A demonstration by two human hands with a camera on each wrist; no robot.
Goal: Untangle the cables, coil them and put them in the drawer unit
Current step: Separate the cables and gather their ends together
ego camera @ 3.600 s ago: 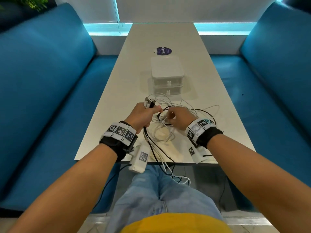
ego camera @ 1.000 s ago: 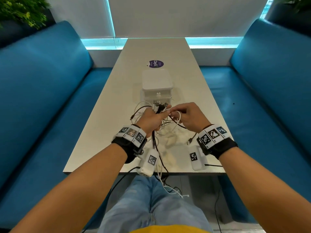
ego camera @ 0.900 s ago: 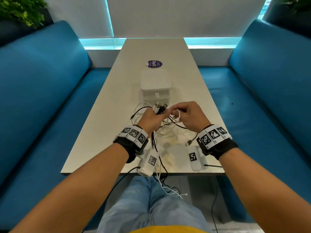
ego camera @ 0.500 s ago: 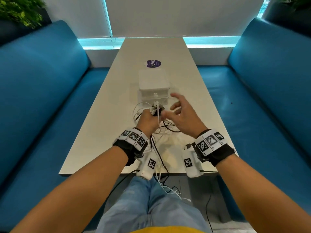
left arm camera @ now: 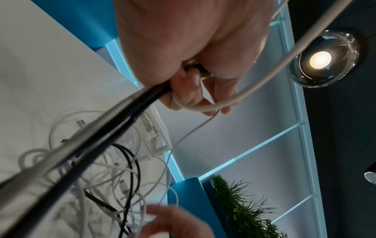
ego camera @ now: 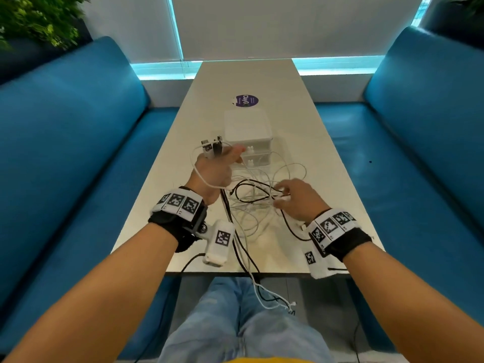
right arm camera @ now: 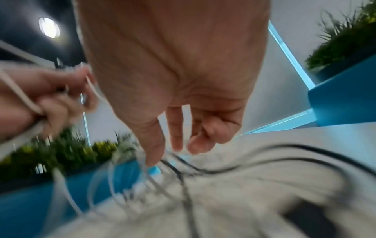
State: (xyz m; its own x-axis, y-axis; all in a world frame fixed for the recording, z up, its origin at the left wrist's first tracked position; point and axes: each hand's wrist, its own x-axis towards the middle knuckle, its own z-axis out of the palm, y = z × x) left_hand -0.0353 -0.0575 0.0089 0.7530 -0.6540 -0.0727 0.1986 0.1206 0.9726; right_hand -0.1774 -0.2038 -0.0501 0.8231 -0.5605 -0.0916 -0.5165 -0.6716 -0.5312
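White and black cables (ego camera: 251, 195) bunched in raised left hand (ego camera: 213, 169) grip, right hand (ego camera: 298, 199) spread, fingertips on tangle.

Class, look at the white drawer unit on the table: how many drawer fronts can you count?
2. The upper drawer sits just under the unit's lid; the lower drawer is directly beneath it, by the cables. The left hand covers their left ends, so nothing more can be ruled out.
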